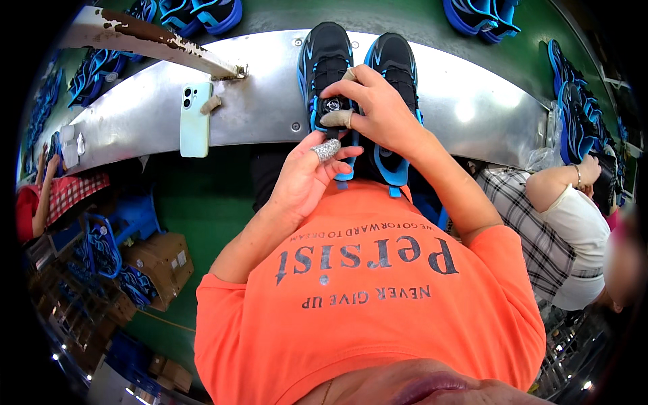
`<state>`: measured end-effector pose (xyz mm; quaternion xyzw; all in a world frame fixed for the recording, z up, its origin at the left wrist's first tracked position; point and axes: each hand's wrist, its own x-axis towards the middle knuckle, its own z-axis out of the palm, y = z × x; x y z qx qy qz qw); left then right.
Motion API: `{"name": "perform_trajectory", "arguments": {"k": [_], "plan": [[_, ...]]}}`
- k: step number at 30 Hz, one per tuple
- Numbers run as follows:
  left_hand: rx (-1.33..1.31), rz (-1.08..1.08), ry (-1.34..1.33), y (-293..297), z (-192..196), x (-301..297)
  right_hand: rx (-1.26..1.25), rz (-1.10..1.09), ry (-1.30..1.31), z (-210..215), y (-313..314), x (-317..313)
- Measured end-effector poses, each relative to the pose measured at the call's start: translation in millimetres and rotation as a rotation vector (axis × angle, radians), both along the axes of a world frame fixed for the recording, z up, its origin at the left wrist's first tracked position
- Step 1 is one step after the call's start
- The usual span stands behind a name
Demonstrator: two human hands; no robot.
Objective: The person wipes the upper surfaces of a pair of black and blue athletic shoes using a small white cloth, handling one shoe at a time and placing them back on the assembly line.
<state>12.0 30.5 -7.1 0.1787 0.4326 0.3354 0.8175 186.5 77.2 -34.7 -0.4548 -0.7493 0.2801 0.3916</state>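
Note:
A pair of black and blue sneakers lies side by side on a metal bench, toes pointing away from me. On the left sneaker [328, 50], a round dial [333, 104] sits over the tongue. My right hand [385, 111] reaches across from the right, its covered thumb and index finger closed about the dial area. Beige finger covers wrap those two tips. My left hand [304, 175] grips the same sneaker's tongue [332, 133] near the heel opening, a silvery wrap on one finger. The right sneaker [393, 57] lies partly under my right hand and wrist.
On the metal bench [472, 88], a pale green phone [194, 128] lies left, a small beige roll [211, 104] beside it. A rusty metal bar [148, 42] crosses the far left. More sneakers [476, 17] rest on the green surface beyond. People sit at both sides; a cardboard box [162, 263] stands lower left.

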Motion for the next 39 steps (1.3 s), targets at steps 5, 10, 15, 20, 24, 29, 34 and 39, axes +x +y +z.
{"name": "perform_trajectory", "arguments": {"k": [5, 10, 15, 20, 24, 29, 34, 39], "plan": [[0.026, -0.014, -0.023, -6.2, -3.8, -3.2, 0.048, 0.026, -0.058, -2.6, -5.1, 2.3], [0.471, -0.321, 0.43, -23.2, 19.6, 1.7, -0.124, 0.019, 0.074, 10.1, -7.3, 29.9], [1.286, -0.972, 1.129, -28.6, 16.0, 14.4, -0.183, -0.282, 0.238, -6.2, -12.7, 94.5], [1.242, -1.273, 1.129, 8.4, -6.4, 48.1, -0.383, -0.275, 0.322, -28.7, -47.3, 92.0], [1.437, -1.091, 1.188, 79.0, 9.6, 40.2, -0.325, -0.342, 0.381, -26.9, -52.2, 107.3], [1.542, -0.877, 1.614, 194.9, 24.9, 31.9, -0.151, -0.485, 0.178, -33.3, -10.2, 152.4], [1.728, -0.104, 1.477, 182.7, 23.4, 29.9, 0.073, -0.61, -0.374, -22.9, 52.9, 223.7], [1.327, -0.641, 1.141, 93.5, -38.1, 5.4, -0.152, -0.731, -0.861, -54.6, 124.3, 284.8]]}}
